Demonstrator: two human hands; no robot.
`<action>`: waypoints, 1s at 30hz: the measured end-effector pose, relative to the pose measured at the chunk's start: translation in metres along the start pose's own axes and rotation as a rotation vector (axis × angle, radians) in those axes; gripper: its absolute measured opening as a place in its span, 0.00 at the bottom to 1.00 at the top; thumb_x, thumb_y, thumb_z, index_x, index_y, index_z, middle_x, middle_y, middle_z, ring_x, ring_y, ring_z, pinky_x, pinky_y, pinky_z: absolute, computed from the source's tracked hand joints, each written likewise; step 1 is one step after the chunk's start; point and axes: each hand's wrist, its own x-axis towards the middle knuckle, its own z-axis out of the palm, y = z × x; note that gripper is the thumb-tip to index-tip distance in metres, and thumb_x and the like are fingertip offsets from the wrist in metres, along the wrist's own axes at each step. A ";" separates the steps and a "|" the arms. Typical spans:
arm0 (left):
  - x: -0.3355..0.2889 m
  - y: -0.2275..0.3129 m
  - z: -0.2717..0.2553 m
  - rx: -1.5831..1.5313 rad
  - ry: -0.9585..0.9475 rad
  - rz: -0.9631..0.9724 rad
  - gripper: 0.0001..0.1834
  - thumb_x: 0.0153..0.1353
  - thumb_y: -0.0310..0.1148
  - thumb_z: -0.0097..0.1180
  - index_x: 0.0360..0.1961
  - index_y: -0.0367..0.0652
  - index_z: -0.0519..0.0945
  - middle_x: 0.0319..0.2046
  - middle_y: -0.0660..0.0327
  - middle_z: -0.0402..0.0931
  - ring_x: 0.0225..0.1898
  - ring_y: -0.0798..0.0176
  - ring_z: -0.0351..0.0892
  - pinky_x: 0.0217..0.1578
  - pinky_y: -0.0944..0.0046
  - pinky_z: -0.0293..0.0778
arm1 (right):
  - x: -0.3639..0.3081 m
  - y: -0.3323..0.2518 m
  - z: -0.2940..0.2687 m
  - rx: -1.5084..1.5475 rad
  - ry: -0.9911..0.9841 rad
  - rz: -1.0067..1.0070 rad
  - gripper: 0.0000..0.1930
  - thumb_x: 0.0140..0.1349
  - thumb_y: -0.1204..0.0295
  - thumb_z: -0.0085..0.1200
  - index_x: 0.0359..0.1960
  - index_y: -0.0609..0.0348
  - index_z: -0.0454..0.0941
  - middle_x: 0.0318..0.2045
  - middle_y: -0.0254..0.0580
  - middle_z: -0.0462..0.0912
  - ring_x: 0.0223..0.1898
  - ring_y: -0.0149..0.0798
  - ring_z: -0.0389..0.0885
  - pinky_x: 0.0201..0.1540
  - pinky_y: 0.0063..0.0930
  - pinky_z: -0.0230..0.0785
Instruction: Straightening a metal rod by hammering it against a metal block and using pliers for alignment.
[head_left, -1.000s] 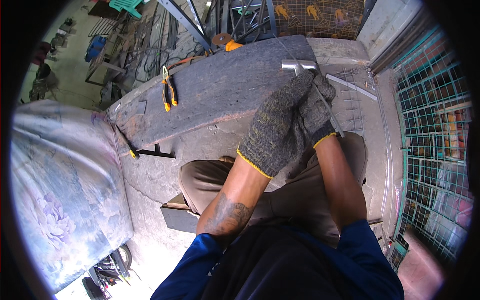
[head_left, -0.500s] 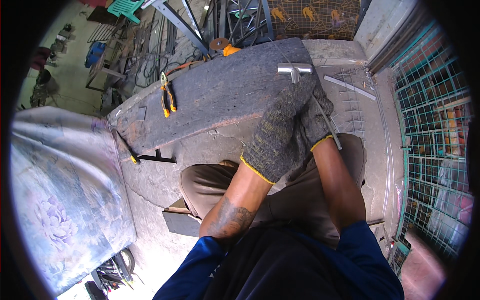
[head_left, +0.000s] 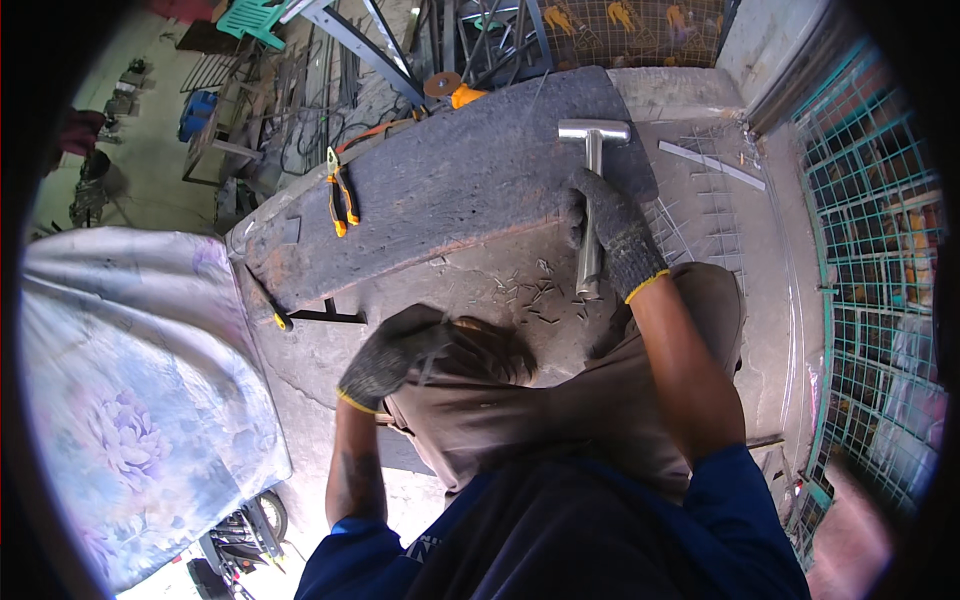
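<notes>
My right hand (head_left: 622, 238), in a dark knitted glove with a yellow cuff, is closed around the handle of a silver metal hammer (head_left: 594, 150). The T-shaped head lies over the right end of a dark worn board (head_left: 450, 185), and the handle's end points back toward me. Over my left knee, my gloved left hand (head_left: 392, 352) is blurred by motion. A thin pale streak shows by its fingers, too smeared to name. Pliers (head_left: 341, 200) with orange and black handles rest on the board's left part. Short metal pieces (head_left: 540, 295) lie scattered on the concrete between my legs.
A yellow-handled tool (head_left: 270, 300) leans at the board's left end, near a flowered cloth (head_left: 150, 380). Beyond the board are an orange tool with a disc (head_left: 465, 95) and metal bars (head_left: 345, 70). Wire mesh (head_left: 715, 215) lies at right, before a green grille (head_left: 875, 260).
My hands have come apart: the left swung left and nearer to my knee, while the right keeps the hammer. The thin rod beside my right wrist no longer shows there. The scattered pieces are uncovered.
</notes>
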 end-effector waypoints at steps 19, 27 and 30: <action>-0.057 -0.173 -0.090 0.163 0.462 0.027 0.09 0.64 0.22 0.60 0.46 0.36 0.82 0.45 0.57 0.82 0.46 0.64 0.81 0.50 0.64 0.76 | -0.004 -0.006 0.017 -0.131 0.009 -0.048 0.16 0.67 0.55 0.56 0.29 0.54 0.74 0.13 0.33 0.72 0.12 0.33 0.70 0.17 0.29 0.64; -0.052 -0.186 -0.093 0.235 0.474 0.139 0.09 0.64 0.24 0.60 0.46 0.36 0.83 0.44 0.56 0.83 0.45 0.63 0.82 0.49 0.64 0.77 | -0.015 -0.011 0.043 -0.694 0.120 -0.609 0.20 0.69 0.54 0.54 0.39 0.63 0.77 0.29 0.50 0.79 0.31 0.47 0.80 0.38 0.41 0.70; -0.051 -0.196 -0.098 0.285 0.530 0.145 0.09 0.65 0.27 0.60 0.45 0.37 0.84 0.44 0.54 0.84 0.46 0.59 0.83 0.49 0.62 0.77 | -0.005 -0.001 0.042 -0.811 0.114 -0.615 0.20 0.72 0.54 0.50 0.41 0.62 0.77 0.28 0.51 0.79 0.31 0.47 0.80 0.38 0.41 0.70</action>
